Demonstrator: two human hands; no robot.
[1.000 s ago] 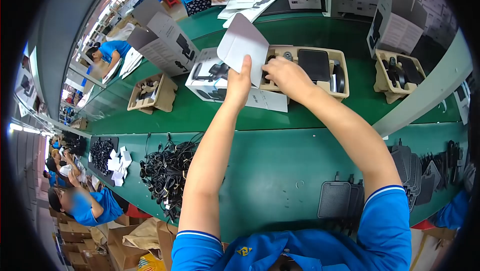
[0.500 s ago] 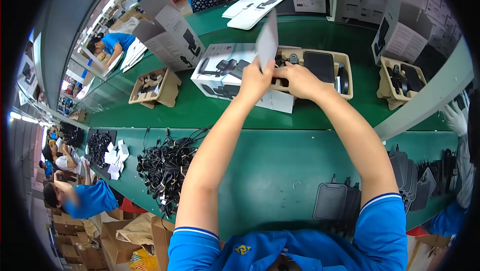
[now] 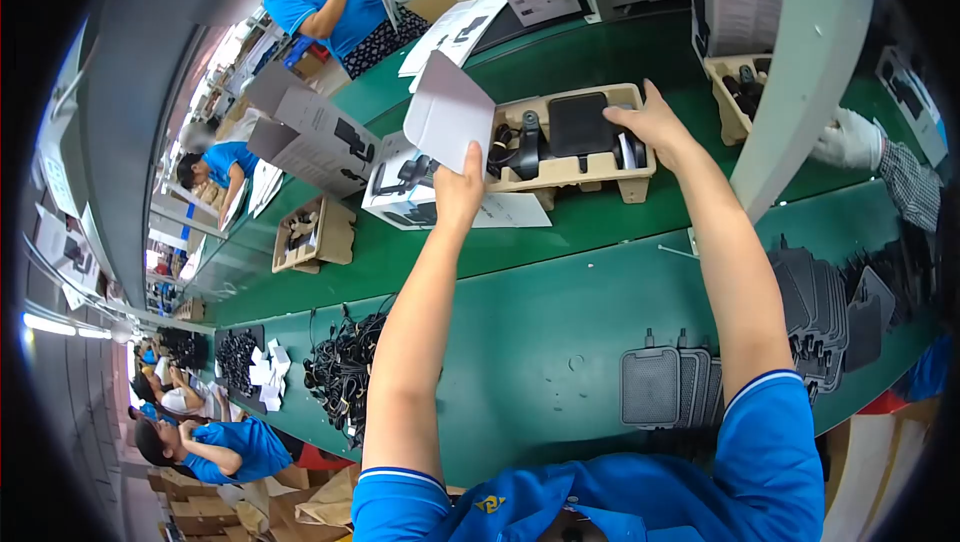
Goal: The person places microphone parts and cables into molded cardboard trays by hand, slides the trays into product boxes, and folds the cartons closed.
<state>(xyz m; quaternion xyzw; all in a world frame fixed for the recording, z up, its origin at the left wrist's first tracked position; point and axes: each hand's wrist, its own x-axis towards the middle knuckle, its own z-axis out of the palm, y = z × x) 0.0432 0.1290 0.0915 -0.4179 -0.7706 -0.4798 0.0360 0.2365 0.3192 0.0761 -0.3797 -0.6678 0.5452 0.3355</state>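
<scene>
From my distant place I see the beige tray (image 3: 600, 172) on the green bench (image 3: 600, 227), but its left end is hidden behind the raised white flap (image 3: 450, 107) of the printed box (image 3: 398, 174). The left hand (image 3: 459, 192) lays its thumb against this flap; its other fingers are partly covered, so I cannot tell if they pinch. The right hand (image 3: 658, 127) has thumb and forefinger spread at the tray's right end, near the black pad (image 3: 578, 124) (its lower fingers I cannot make out). A grey pillar (image 3: 800, 72) cuts off a second tray (image 3: 726, 110).
</scene>
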